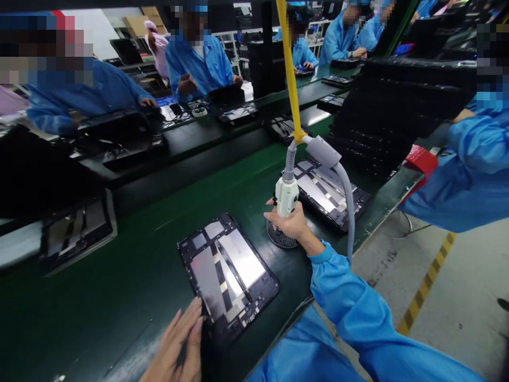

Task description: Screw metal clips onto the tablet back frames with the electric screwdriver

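Note:
An opened tablet (238,254) lies in front of me on the green work surface, its silver battery and ribbon cables showing. My left hand (181,339) is at its near left edge with the fingers stretched out; whether they press on it I cannot tell. My right hand (292,220) is wrapped round a white electric screwdriver (287,193), held upright with its grey cable at the top. Below it sits a round dark dish (278,239) with a perforated-looking surface. The screwdriver's tip is hidden behind my hand.
Another opened tablet (322,185) lies behind the dish, and one more (79,228) at the left. A yellow strap (290,69) and a grey cable (348,196) hang by the screwdriver. Black trays (397,111) are stacked at right. Co-workers in blue sit across the line.

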`<state>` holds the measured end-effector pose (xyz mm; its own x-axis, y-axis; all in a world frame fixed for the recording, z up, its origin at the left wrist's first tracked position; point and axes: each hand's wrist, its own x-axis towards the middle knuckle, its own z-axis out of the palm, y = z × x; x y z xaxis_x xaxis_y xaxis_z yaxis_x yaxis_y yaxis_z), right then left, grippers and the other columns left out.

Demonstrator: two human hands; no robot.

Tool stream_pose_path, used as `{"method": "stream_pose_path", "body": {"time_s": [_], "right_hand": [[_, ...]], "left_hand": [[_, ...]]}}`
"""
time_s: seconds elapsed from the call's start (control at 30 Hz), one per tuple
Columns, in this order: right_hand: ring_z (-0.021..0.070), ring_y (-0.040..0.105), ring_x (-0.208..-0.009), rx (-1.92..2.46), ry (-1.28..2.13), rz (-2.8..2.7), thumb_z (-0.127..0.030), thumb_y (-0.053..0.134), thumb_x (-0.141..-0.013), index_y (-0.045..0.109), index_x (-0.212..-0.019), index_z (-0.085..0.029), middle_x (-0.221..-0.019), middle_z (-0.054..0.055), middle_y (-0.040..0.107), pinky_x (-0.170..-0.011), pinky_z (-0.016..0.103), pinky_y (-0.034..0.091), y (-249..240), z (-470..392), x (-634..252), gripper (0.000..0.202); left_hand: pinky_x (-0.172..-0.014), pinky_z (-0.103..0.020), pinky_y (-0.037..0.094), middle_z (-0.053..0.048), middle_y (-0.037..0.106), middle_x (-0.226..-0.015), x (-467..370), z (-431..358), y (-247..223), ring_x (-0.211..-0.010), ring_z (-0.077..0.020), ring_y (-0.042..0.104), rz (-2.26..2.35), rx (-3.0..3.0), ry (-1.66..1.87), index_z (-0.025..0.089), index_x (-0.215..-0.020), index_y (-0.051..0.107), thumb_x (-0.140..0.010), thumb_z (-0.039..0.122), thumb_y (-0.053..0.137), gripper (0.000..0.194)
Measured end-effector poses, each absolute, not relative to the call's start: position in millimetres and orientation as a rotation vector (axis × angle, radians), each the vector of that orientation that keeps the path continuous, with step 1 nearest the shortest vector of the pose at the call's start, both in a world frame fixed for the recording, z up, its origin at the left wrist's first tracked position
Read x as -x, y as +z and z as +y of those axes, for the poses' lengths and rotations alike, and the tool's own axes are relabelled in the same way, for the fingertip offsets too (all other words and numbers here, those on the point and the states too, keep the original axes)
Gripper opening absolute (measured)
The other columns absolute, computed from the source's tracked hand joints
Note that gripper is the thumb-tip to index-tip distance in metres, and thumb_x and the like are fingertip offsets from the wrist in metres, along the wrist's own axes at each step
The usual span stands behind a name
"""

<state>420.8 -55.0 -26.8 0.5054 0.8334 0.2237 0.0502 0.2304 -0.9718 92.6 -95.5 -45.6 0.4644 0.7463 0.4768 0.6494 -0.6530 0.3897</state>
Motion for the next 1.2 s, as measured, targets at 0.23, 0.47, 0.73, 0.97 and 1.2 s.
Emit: {"method": "stream_pose_path", "body": {"time_s": [0.23,0.47,0.73,0.97,1.2], "right_hand": [[0.0133,0.051,-0.039,1.111,0.640,-0.974,-0.034,0.077,-0.071,0.063,-0.104,-0.018,-0.048,-0.006,0.057,-0.047,0.031,0.048,-4.6,-69.4,-411.2,0.039],[0.0184,0.063,-0.055,0.845,1.136,-1.201,-0.041,0.072,-0.075,0.064,-0.110,-0.017,-0.065,0.003,0.066,-0.052,0.032,0.051,37.4,-65.9,-356.0,0.043],[0.0125,0.051,-0.037,0.709,1.224,-1.087,-0.043,0.065,-0.079,0.062,-0.107,-0.015,-0.048,-0.006,0.055,-0.040,0.027,0.043,26.6,-28.9,-268.9,0.039],[0.0119,0.052,-0.039,0.859,1.048,-1.222,-0.053,0.061,-0.083,0.063,-0.105,-0.015,-0.048,-0.006,0.054,-0.043,0.026,0.043,15.8,-4.1,-242.3,0.044],[0.0113,0.051,-0.038,0.776,1.086,-1.149,-0.051,0.064,-0.082,0.060,-0.102,-0.017,-0.049,-0.006,0.054,-0.041,0.024,0.042,-4.1,4.8,-235.8,0.039]], "left_hand": [[-0.066,-0.038,0.061,-0.006,0.073,-0.080,-86.2,-82.1,-44.4,-0.071,-0.0226,0.070,1.621,-1.890,0.957,0.023,-0.079,0.073,-0.081,0.052,0.059,0.032],[-0.059,-0.029,0.055,-0.007,0.072,-0.066,-99.9,-44.9,-49.4,-0.062,-0.0192,0.069,1.399,-1.432,0.841,0.014,-0.078,0.070,-0.073,0.050,0.066,0.036],[-0.061,-0.027,0.043,-0.003,0.069,-0.068,-117.7,-7.5,-50.9,-0.063,-0.0152,0.059,1.420,-1.591,0.924,0.018,-0.070,0.071,-0.073,0.029,0.066,0.012],[-0.059,-0.024,0.040,0.001,0.065,-0.061,-118.7,-1.2,-51.7,-0.058,-0.0124,0.056,1.349,-1.580,0.920,0.017,-0.069,0.068,-0.072,0.021,0.066,0.005],[-0.054,-0.023,0.040,0.001,0.064,-0.060,-118.2,4.4,-61.5,-0.056,-0.0128,0.057,1.350,-1.478,0.917,0.016,-0.068,0.066,-0.067,0.024,0.069,0.009]]}}
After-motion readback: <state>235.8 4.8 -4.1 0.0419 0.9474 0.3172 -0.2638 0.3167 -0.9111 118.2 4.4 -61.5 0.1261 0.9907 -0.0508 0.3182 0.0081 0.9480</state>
